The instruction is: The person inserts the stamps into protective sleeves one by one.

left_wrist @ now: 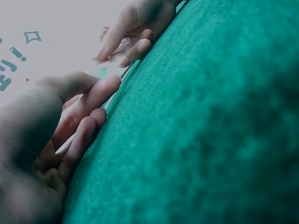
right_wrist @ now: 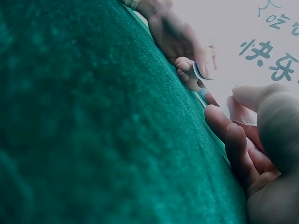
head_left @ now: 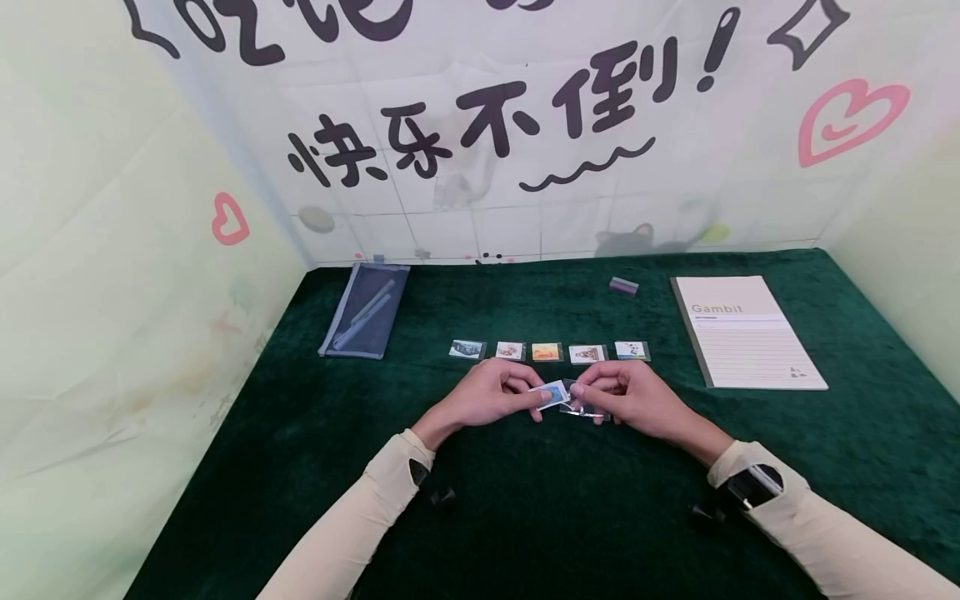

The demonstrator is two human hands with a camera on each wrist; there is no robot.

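My left hand (head_left: 486, 393) pinches a small white-edged card with a blue picture (head_left: 556, 393) between thumb and fingers. Facing it, my right hand (head_left: 636, 402) pinches a small clear plastic sleeve (head_left: 587, 411). The card's right edge meets the sleeve's left end; whether it lies inside cannot be told. In the right wrist view, the card (right_wrist: 201, 71) looks slightly bent under the left thumb. Fingers partly cover both things. Just beyond the hands lies a row of several small picture cards in clear sleeves, among them an orange one (head_left: 546, 352).
On the dark green cloth (head_left: 525, 517), a blue zip pouch with pens (head_left: 367, 312) lies at the back left. A white notebook (head_left: 750, 333) lies to the right, and a small purple block (head_left: 624, 286) sits near the back edge. A printed curtain (head_left: 480, 200) hangs behind.
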